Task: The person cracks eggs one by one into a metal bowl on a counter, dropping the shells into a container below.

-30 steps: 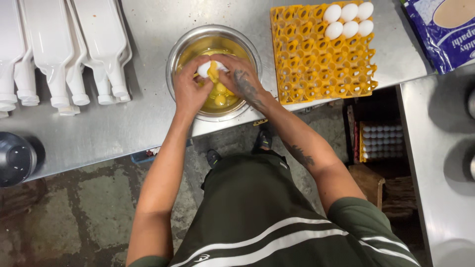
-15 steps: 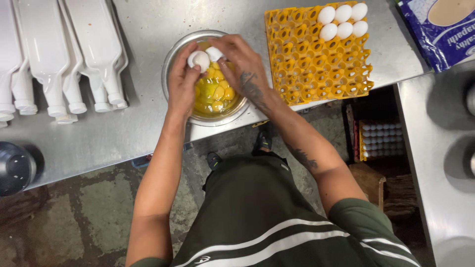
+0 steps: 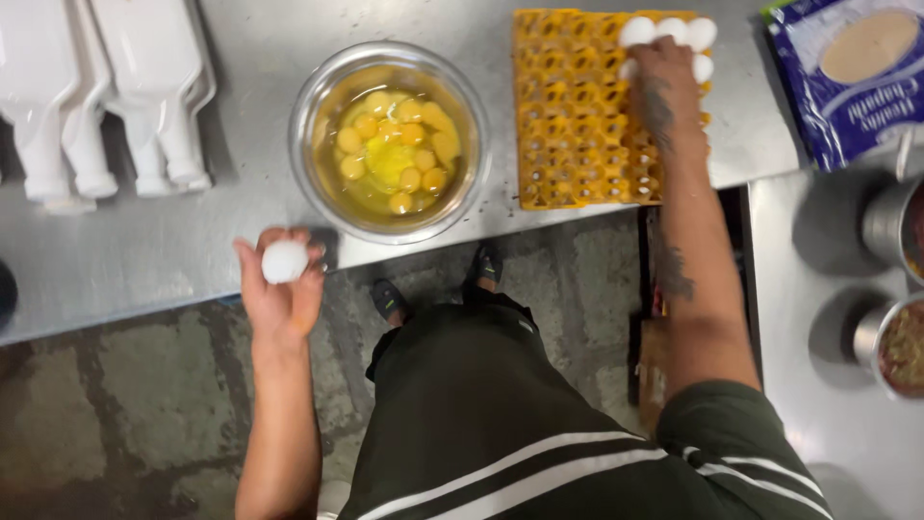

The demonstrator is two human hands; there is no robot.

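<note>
The left hand (image 3: pixel 279 284) is curled around an empty eggshell (image 3: pixel 285 261) beside the bowl of yolks (image 3: pixel 390 144), while the right hand (image 3: pixel 664 82) closes on a fresh egg (image 3: pixel 637 32) in the yellow tray (image 3: pixel 577 125), which needs cracking next.

A white eggshell (image 3: pixel 285 261), seemingly empty, sits upright at the near table edge. Left of the tray, a round glass bowl (image 3: pixel 318 96) holds many yellow yolks. Whole white eggs (image 3: pixel 674 31) cluster in the orange tray's (image 3: pixel 577 116) far-right corner.
</note>
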